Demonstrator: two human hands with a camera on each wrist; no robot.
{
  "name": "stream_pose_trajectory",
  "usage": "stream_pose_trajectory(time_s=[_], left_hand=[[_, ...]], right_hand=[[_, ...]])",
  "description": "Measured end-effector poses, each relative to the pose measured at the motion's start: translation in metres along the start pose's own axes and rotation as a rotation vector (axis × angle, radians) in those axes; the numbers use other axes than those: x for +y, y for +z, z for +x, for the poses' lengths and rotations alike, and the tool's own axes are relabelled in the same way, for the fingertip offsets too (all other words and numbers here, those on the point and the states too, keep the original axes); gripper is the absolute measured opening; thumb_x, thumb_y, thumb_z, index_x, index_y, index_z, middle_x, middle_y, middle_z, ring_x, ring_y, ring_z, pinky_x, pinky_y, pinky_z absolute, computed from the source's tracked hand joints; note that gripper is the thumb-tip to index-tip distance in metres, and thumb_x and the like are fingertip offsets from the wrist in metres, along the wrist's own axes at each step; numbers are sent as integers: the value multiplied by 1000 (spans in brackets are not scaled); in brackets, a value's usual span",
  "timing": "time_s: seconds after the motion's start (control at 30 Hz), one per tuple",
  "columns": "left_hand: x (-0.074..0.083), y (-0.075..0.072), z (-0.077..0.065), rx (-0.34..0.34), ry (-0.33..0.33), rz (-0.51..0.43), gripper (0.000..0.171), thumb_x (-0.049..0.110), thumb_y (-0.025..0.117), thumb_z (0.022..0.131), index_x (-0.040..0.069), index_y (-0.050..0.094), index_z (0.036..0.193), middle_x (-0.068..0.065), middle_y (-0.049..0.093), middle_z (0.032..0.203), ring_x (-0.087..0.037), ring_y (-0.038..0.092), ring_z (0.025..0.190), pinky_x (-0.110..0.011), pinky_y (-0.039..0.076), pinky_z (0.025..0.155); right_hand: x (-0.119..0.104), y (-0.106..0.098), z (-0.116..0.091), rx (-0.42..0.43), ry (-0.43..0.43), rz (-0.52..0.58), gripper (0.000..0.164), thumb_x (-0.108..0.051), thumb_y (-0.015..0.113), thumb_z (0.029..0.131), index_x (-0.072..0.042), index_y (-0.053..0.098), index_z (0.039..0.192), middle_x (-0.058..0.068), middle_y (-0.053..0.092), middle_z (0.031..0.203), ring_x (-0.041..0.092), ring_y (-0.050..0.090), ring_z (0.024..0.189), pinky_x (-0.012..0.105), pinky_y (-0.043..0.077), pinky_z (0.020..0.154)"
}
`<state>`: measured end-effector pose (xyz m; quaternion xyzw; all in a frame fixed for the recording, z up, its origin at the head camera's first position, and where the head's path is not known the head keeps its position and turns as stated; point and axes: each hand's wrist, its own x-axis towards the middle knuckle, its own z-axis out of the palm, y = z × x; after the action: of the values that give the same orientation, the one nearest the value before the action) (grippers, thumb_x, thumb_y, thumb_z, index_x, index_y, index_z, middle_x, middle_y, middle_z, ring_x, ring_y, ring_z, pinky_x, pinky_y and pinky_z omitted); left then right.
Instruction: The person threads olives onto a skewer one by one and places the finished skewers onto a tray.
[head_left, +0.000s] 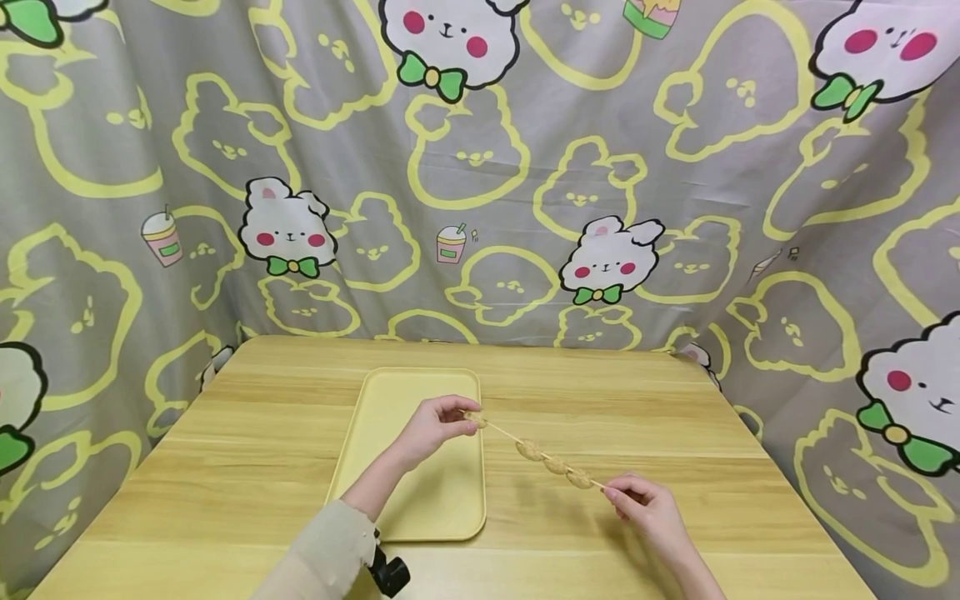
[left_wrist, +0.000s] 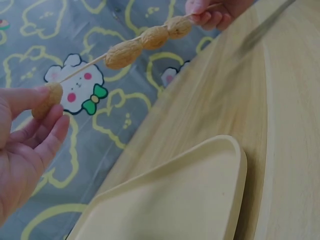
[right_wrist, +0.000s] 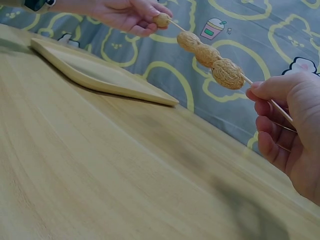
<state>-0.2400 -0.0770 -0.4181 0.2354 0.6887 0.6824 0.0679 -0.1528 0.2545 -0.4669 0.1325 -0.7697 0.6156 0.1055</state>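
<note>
A thin wooden skewer (head_left: 504,432) slants in the air between both hands, above the table just right of the tray. Three brown, wrinkled balls (right_wrist: 227,73) sit touching in a row on its lower half. At the upper end, my left hand (head_left: 433,432) pinches a single similar ball (left_wrist: 48,100) between thumb and fingers; a bare stretch of stick separates it from the other three. My right hand (head_left: 651,510) holds the skewer's lower end between thumb and fingers, and the right wrist view shows the stick running on along the palm.
A pale yellow rectangular tray (head_left: 405,508) lies on the wooden table (head_left: 600,392), under the left forearm. A grey curtain (head_left: 480,225) with cartoon bears stands behind the table and at both sides. Black gear (head_left: 390,573) is strapped at the left wrist.
</note>
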Motion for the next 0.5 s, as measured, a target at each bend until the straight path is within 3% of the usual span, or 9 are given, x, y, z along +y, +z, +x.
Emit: stream_pose_trajectory(time_s=[0.13, 0.5], left_hand=[[3, 1, 0, -7, 6, -10, 33, -2, 65, 82, -15, 56, 111, -8, 63, 84, -8, 60, 76, -26, 52, 75], [7, 6, -4, -57, 55, -3, 35, -2, 64, 84, -17, 55, 114, -16, 60, 95, -7, 59, 78, -24, 53, 74]], right_hand=[[-2, 0, 1, 9, 36, -13, 7, 2, 63, 84, 10, 64, 83, -2, 52, 63, 6, 48, 55, 25, 42, 45], [-9, 6, 1, -25, 28, -8, 5, 3, 63, 84, 8, 65, 85, -4, 53, 65, 6, 49, 56, 24, 44, 46]])
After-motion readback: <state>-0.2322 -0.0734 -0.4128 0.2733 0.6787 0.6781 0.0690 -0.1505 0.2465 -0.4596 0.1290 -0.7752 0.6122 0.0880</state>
